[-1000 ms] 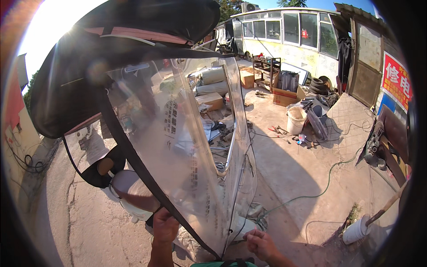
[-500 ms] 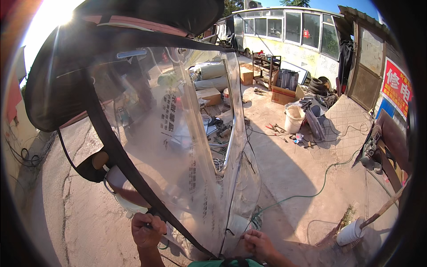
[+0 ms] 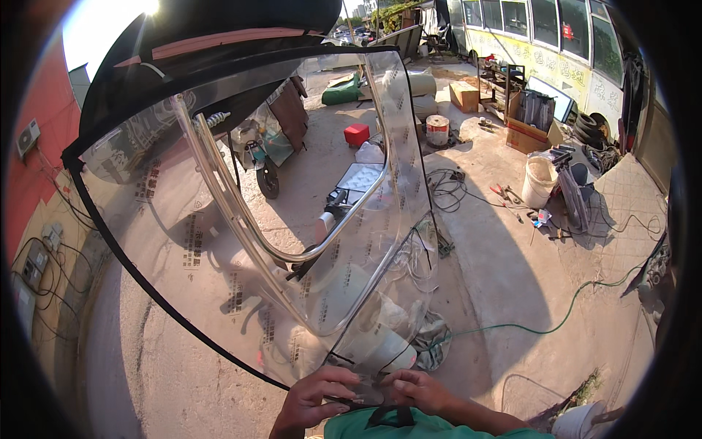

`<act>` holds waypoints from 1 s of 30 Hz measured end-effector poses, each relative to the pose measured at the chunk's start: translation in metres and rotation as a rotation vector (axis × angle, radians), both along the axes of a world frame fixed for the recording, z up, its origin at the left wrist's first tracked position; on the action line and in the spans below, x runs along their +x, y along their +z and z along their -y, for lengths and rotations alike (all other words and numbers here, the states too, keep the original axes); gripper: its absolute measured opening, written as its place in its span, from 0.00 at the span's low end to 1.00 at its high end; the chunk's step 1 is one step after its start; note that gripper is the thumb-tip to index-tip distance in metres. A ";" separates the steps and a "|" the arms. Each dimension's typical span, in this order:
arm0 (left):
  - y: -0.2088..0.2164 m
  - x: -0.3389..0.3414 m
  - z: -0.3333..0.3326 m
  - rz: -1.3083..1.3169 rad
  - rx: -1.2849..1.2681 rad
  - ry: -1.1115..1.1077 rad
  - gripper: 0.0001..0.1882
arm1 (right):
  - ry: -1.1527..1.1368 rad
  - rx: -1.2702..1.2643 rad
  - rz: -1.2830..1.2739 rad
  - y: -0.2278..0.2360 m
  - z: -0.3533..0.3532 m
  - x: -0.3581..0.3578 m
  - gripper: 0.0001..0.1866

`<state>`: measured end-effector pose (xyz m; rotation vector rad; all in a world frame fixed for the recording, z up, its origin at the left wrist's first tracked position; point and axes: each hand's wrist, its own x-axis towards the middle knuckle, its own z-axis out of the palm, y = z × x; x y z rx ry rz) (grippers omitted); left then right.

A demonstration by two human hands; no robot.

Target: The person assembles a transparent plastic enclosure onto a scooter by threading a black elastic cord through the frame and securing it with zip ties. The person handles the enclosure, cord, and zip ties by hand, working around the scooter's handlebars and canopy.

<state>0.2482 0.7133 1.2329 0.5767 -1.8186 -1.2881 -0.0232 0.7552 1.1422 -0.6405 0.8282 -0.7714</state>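
A person's left hand (image 3: pixel 316 399) and right hand (image 3: pixel 424 391) pinch the lower corner of a clear plastic curtain (image 3: pixel 164 227) spread below a black canopy (image 3: pixel 248 14), its black edging (image 3: pixel 130 265) already on, its bottom tip apparently not yet fastened.

concrete ground (image 3: pixel 585 289), part sunlit, part shaded. white bucket (image 3: pixel 539 186) upright; pliers (image 3: pixel 500 192), red-handled, lying just left of it. farther back, open carton (image 3: pixel 528 139), dark items standing inside. tyres (image 3: pixel 587 130) stacked to its right, near windowed wall (image 3: pixel 534 55). green hose (image 3: pixel 537 331) winding over ground. far left: air conditioner (image 3: pixel 28 137) on red wall (image 3: pixel 45 110), cables below.
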 end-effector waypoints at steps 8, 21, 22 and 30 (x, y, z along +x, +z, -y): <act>-0.080 -0.107 0.010 0.212 -0.002 0.169 0.15 | -0.149 -0.160 -0.108 -0.030 0.020 -0.030 0.18; -0.080 -0.186 0.098 0.249 0.185 0.084 0.17 | -0.271 0.085 0.078 -0.060 0.078 -0.105 0.20; -0.076 -0.185 0.106 0.260 0.157 0.138 0.17 | -0.248 0.113 0.127 -0.068 0.085 -0.113 0.20; -0.027 -0.201 0.179 0.344 -0.104 0.689 0.19 | 0.025 -0.218 -0.318 -0.167 0.126 -0.218 0.21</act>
